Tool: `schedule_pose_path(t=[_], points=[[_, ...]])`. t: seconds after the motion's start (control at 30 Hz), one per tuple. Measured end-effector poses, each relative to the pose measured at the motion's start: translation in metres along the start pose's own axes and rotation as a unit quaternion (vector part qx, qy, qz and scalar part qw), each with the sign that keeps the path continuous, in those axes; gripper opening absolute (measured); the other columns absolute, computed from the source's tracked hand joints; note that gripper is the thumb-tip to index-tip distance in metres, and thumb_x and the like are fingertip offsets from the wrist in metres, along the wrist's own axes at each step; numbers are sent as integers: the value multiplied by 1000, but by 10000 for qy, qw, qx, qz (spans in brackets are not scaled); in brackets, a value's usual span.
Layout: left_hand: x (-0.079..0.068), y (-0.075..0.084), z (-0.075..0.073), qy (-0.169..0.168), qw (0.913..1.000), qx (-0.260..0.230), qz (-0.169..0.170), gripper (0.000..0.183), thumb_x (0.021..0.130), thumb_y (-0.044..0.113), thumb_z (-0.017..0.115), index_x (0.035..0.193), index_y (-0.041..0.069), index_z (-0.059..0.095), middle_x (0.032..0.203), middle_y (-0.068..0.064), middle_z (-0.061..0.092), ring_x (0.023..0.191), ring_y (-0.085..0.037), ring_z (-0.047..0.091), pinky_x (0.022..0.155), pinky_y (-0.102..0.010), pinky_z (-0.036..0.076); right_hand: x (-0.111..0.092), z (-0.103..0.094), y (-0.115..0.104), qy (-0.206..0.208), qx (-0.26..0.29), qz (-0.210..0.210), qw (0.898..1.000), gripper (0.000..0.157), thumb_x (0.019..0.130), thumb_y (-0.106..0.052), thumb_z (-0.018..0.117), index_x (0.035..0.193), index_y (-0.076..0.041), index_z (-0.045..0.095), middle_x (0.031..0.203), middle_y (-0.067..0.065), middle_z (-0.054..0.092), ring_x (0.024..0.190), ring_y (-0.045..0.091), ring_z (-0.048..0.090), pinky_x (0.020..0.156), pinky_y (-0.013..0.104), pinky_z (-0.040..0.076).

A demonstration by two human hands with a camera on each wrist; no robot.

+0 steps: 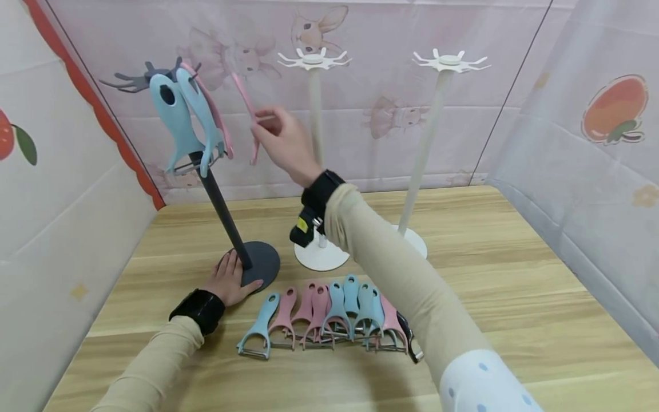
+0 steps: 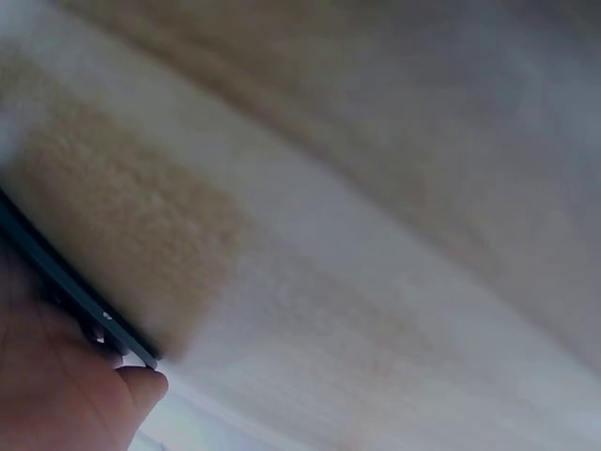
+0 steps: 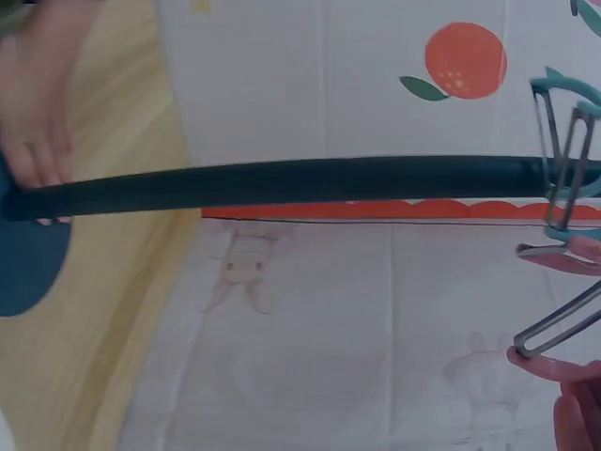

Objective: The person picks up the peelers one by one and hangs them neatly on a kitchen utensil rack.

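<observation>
My right hand [image 1: 288, 146] pinches a pink peeler [image 1: 245, 94], held up beside the dark grey stand [image 1: 221, 209]. In the right wrist view that peeler's metal blade [image 3: 559, 321] shows near the fingertips. Two light blue peelers [image 1: 172, 117] and another pink peeler [image 1: 218, 117] hang from the hooks at the top of this stand. My left hand [image 1: 231, 283] rests on its round base, fingers spread around the foot of the pole. Seen from the left wrist, the thumb [image 2: 141, 390] lies at the edge of the base [image 2: 75, 291].
Several blue and pink peelers [image 1: 319, 300] lie bunched at the front of the wooden table [image 1: 515, 274], with a black-handled one [image 1: 407, 332] at their right end. Behind my right arm stand two white hook stands [image 1: 315, 103], [image 1: 429, 131]. Printed cloth walls [image 1: 381, 154] enclose the table.
</observation>
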State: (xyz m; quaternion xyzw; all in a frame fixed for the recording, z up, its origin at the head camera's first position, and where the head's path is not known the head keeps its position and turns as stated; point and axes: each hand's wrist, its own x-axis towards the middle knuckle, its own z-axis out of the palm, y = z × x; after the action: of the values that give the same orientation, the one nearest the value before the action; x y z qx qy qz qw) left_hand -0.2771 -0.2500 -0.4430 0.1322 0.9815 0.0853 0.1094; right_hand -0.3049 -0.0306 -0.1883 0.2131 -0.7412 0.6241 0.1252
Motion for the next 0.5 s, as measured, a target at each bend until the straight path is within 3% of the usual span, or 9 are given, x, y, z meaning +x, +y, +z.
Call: schedule_pose_path(t=[0.23,0.5], points=[[-4,1,0,-47,10000,-4,-42,103,84,72,29,140,-13,10,146,-30,-4,134,-43,-3,104,-58,3,27,14,-28,-340,-184,-156,9991,26,92,-12,54,117,-8,55,105,6,64,92,9,59,75,16,42],[-5,7,0,-132,9999,41,-100,103,83,73,28,141,-11,9,147,-28,-5,134,-41,-4,104,-57,3,36,21,-38,-608,-661,-486,9948,29,93,-10,51,122,-10,53,110,6,62,94,10,59,76,16,44]])
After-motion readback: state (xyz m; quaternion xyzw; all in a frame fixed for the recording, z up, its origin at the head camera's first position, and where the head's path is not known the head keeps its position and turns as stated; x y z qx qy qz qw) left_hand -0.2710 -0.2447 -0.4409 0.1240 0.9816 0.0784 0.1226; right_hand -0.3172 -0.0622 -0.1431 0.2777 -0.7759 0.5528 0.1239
